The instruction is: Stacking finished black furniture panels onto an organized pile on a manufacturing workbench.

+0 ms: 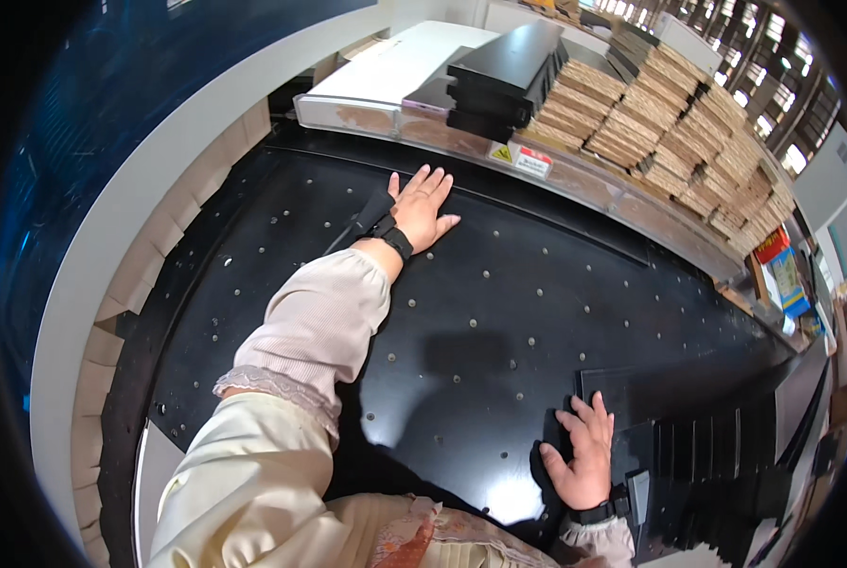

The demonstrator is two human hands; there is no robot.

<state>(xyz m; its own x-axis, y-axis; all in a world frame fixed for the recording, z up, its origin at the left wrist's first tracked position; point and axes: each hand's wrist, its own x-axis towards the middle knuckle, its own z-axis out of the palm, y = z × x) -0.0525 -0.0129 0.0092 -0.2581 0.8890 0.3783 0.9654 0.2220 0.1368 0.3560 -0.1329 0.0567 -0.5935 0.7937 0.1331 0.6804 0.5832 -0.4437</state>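
The left hand [418, 214], fingers [439, 189] spread, is over a black table [471, 293], the right hand [586, 464] near panels [717, 445].

I have two bare hands, my left hand [422, 210] far and right hand [584, 461] near; two black wristbands [397, 237], one per wrist; one black tabletop [480, 388]; dozens of round studs [486, 274]; two labels [534, 162] beyond.

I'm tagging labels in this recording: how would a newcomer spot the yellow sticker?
Start at the black table dotted with small studs. Along its far side, beyond the person's left hand, runs a long beam with stacked boards above it. On the beam's front sits the yellow sticker; its triangular shape sets it apart from the rectangular red-and-white label to its right.
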